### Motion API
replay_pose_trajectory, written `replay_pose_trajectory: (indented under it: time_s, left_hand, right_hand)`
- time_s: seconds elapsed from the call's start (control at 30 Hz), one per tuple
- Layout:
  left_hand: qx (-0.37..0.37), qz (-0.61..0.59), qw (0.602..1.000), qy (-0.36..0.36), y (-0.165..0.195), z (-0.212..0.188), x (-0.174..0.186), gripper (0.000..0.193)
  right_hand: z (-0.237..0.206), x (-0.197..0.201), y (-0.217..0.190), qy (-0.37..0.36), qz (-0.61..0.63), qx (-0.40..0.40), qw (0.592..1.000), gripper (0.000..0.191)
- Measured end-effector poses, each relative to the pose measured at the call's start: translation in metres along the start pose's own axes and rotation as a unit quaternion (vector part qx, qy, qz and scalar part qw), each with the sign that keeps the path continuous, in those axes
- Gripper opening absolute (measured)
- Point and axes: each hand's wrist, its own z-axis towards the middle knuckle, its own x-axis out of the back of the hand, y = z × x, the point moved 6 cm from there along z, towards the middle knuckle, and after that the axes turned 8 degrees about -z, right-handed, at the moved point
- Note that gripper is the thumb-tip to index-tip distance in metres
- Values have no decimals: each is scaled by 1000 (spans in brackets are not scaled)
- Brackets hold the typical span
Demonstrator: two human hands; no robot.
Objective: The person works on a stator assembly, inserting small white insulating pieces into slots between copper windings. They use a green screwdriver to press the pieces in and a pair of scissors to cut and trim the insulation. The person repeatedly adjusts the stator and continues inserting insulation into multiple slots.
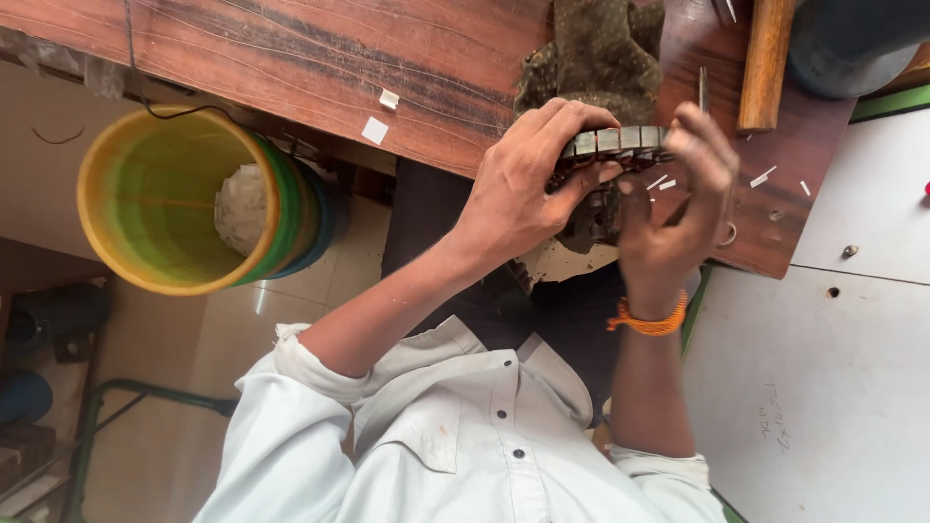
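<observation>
My left hand [523, 189] grips a round metal motor stator [620, 143] with slotted grey laminations and copper-coloured windings, its fingers wrapped over the top. My right hand [668, 208], with an orange thread band at the wrist, closes on the stator's right side. A thin metal strip [702, 89] sticks up just above its fingertips; whether the fingers pinch it I cannot tell. The stator is held over the edge of a reddish-brown wooden table [387, 48], in front of a dark mottled cloth [596, 48]. Small white paper slips [761, 177] lie beside my right hand.
A yellow and green bucket [174, 199] holding white scraps stands on the floor at the left. A wooden handle [765, 58] and a dark round object [852, 39] lie at the top right. A white panel [843, 368] fills the right side. Two white paper bits [376, 129] rest on the table.
</observation>
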Motion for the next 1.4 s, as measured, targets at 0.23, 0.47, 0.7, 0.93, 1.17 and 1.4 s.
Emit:
replay_pose_trajectory:
  time_s: [0.23, 0.47, 0.7, 0.93, 1.17, 1.4]
  left_hand:
    - [56, -22, 998, -20, -10, -11, -10, 36]
    - [-2, 64, 998, -5, -2, -13, -11, 38]
    - [13, 22, 999, -43, -15, -4, -9, 33]
    - [-86, -38, 989, -117, -15, -5, 6, 38]
    - [-92, 13, 987, -128, -18, -14, 5, 47]
    - [-127, -9, 992, 23, -14, -40, -9, 54]
  right_hand:
    - [-31, -18, 24, 44, -28, 73, 996, 45]
    - [-44, -32, 57, 94, 199, -111, 969, 37]
    - [-37, -31, 30, 106, -70, 38, 991, 35]
    - [-34, -10, 27, 62, 165, -40, 984, 60]
    - [-26, 13, 25, -13, 152, -35, 988, 57]
    - [-44, 18, 23, -34, 103, -54, 993, 43]
